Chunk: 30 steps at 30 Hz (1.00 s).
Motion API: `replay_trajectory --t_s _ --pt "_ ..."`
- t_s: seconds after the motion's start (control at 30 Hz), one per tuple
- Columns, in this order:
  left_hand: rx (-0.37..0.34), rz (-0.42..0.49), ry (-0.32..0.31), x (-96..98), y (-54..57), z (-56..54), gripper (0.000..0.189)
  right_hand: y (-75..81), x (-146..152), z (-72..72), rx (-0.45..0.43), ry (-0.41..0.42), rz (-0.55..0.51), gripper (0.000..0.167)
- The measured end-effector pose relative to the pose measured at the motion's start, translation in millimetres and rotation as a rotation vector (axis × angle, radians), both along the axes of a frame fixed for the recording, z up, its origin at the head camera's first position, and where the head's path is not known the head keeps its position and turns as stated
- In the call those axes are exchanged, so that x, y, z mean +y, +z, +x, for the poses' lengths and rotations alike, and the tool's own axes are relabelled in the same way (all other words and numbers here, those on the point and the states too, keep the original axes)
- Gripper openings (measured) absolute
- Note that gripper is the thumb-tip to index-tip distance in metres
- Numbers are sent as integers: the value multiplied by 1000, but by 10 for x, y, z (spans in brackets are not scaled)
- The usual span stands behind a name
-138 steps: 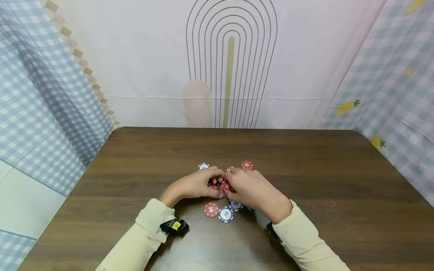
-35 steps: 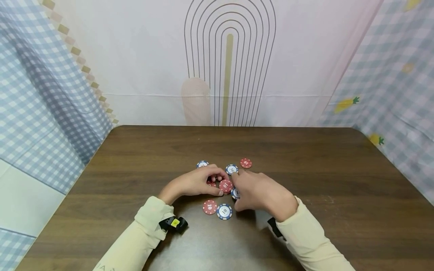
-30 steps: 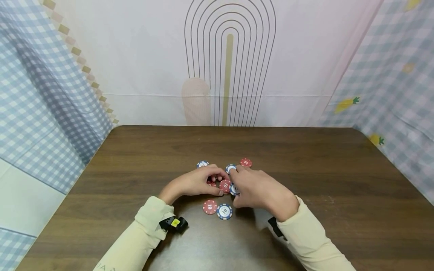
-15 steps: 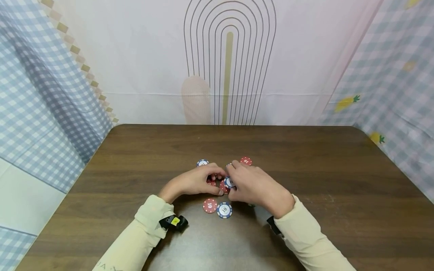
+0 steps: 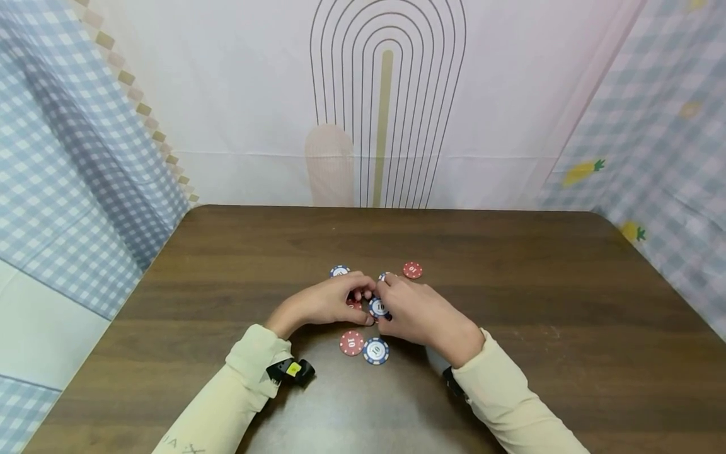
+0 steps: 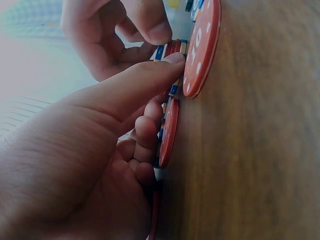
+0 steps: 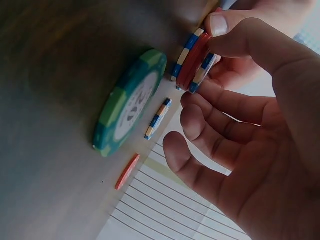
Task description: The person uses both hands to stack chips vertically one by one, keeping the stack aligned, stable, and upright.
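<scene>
A small stack of poker chips [image 7: 192,62] stands between my two hands, with a blue chip low down and red ones above it. My left hand [image 5: 324,304] holds the stack from the left, thumb at its near side and fingers curled round behind. On top sits a blue-and-white poker chip [image 5: 377,307] marked 10, slightly tilted in the right wrist view. My right hand [image 5: 416,312] pinches this chip between thumb and fingers, its other fingers spread loosely. A red chip [image 5: 354,304] lies partly hidden under my left palm.
On the brown table [image 5: 255,252], a red chip [image 5: 351,343] and a blue chip [image 5: 376,351] lie in front. Behind the hands are a blue chip [image 5: 339,270], another blue chip [image 5: 383,276] and a red chip [image 5: 412,270]. A green chip [image 7: 131,102] lies below my right hand.
My right hand has picked up a blue chip from beside the stack and brought it left, onto the red chip on top. My left hand has stayed at the stack.
</scene>
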<state>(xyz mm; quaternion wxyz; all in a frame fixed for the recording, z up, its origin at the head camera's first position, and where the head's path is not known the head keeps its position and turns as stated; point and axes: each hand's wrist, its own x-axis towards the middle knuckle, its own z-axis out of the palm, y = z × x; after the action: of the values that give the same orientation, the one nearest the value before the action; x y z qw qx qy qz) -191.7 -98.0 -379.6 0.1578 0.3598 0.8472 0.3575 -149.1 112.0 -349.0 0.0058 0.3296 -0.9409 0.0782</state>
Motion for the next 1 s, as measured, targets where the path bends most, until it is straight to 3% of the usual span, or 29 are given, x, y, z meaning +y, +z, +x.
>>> replay_trajectory --t_s 0.6,0.73,1.0 --pt "-5 21 -10 -6 4 -1 37 58 21 -3 -64 -17 25 29" --pt "-9 13 -14 -17 -2 0 42 139 53 0 -74 -46 43 35" --pt "-1 -2 -26 -30 12 12 42 329 191 -11 -4 -101 -3 35"
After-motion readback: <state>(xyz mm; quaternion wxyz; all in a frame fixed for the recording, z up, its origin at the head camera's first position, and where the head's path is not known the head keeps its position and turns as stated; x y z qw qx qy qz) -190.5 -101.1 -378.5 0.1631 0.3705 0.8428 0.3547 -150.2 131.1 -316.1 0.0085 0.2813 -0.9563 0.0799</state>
